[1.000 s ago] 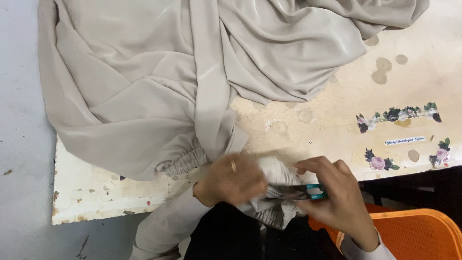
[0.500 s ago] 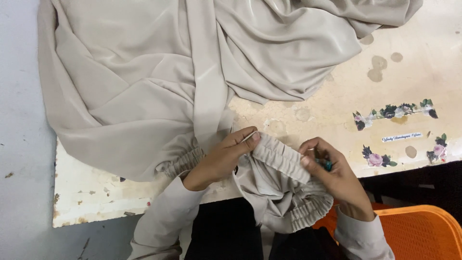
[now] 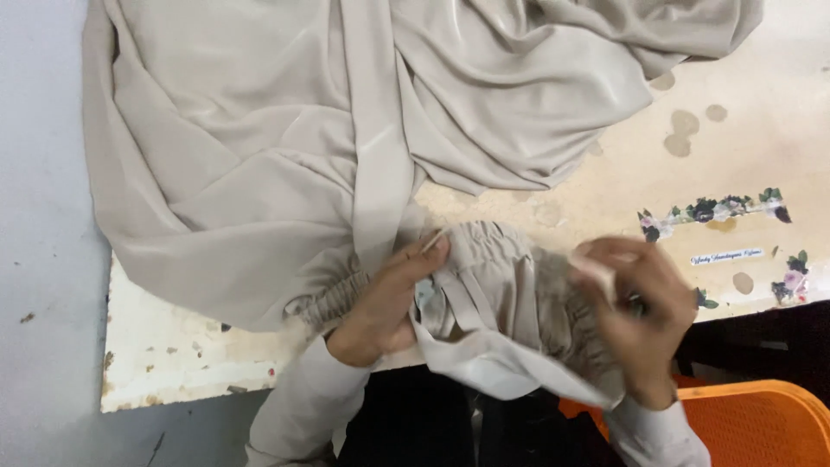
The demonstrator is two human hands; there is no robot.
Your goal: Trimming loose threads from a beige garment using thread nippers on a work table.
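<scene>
The left hand (image 3: pixel 385 298) pinches the beige garment (image 3: pixel 259 173) at its gathered elastic band (image 3: pixel 510 277) on the worktop (image 3: pixel 605 190). The right hand (image 3: pixel 640 320), blurred, grips the band's other side. Keeping the band taut between both grips would help.

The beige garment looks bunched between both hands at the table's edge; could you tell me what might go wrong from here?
The gathered waistband is pinched by the left hand and pulled by the blurred right hand; a hard tug might strain the gathers. Much of the beige garment hangs past the table edge on the left and could slide down. A small dark object by the right hand, too blurred to identify, might snag the cloth.
</scene>
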